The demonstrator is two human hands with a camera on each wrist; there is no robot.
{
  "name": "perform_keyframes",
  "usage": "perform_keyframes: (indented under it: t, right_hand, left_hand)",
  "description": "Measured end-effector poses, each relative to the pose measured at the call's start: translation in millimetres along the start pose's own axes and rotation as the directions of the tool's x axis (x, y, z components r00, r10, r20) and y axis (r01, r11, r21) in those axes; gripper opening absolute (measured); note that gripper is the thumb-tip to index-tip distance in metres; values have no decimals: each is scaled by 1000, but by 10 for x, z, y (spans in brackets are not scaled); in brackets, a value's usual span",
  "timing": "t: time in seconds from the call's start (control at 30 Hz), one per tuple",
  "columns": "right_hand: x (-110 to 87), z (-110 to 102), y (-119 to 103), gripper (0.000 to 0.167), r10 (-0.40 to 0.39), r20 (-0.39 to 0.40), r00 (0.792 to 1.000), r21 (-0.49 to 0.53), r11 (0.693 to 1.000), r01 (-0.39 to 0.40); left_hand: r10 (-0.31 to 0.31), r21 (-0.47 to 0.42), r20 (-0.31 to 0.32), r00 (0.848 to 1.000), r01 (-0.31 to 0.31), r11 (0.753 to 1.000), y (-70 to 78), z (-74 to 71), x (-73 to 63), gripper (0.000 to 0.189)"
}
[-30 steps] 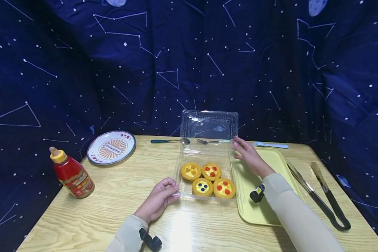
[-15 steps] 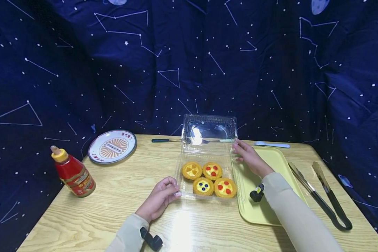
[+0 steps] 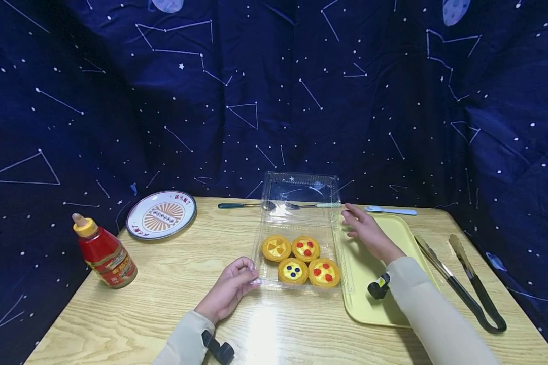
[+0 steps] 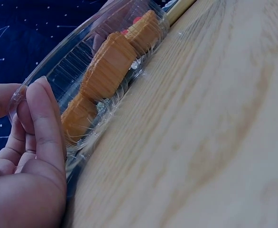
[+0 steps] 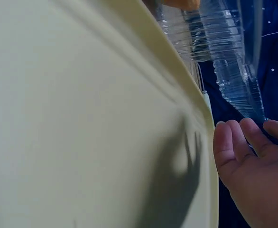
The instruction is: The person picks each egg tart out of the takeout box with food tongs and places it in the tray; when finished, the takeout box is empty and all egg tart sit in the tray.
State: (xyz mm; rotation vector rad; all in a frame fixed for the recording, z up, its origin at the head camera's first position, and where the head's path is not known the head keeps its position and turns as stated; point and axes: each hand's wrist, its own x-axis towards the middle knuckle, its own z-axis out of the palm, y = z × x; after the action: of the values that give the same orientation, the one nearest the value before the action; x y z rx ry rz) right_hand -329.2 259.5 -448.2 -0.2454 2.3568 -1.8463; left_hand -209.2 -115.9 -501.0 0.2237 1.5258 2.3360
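Observation:
A clear plastic clamshell box (image 3: 301,228) lies opened out in the middle of the table, its lid (image 3: 297,192) tilted back. Several egg tarts (image 3: 293,270) sit in its base, topped with red, blue or yellow pieces. My left hand (image 3: 230,289) pinches the box's near left corner between thumb and fingers, as the left wrist view also shows. Just right of the lid's edge, above the yellow tray (image 3: 379,314), is my right hand (image 3: 370,235). Its fingers are loosely extended and hold nothing; in the right wrist view the fingertips are close to the lid's corner.
Tongs (image 3: 477,294) lie right of the tray. Behind are a blue fork (image 3: 390,210), a dark-handled spoon (image 3: 233,205) and a pale-handled fork (image 3: 324,205). At the left stand a red sauce bottle (image 3: 109,258) and a patterned plate (image 3: 162,215).
The lid has tipped further back and lower. My right hand has let go of its edge and shifted slightly right. My left hand keeps its pinch on the box corner.

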Motion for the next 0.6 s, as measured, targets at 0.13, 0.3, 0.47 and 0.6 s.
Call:
perform_keyframes:
  t: [0.13,0.3,0.47,0.6]
  right_hand:
    - [-111,-58,-40,65,-24,-1,1000,-18,1000,24]
    - [-300,-164,-126,61,-69,-8,998,-99,993,68]
    - [-500,-272,-247,58,-140,-22,990,-189,973,134]
    - [-662,-370,-321,57,-192,-24,981,-233,955,181]
  left_hand:
    - [6,-5,-5,1000,-6,1000,-8,6,7,11]
    - [13,0,-2,1000,-13,1000,-15,24,15,11]
    - [19,13,4,1000,-19,1000,-6,23,7,11]
    - [20,15,6,1000,-20,1000,7,23,-1,10]
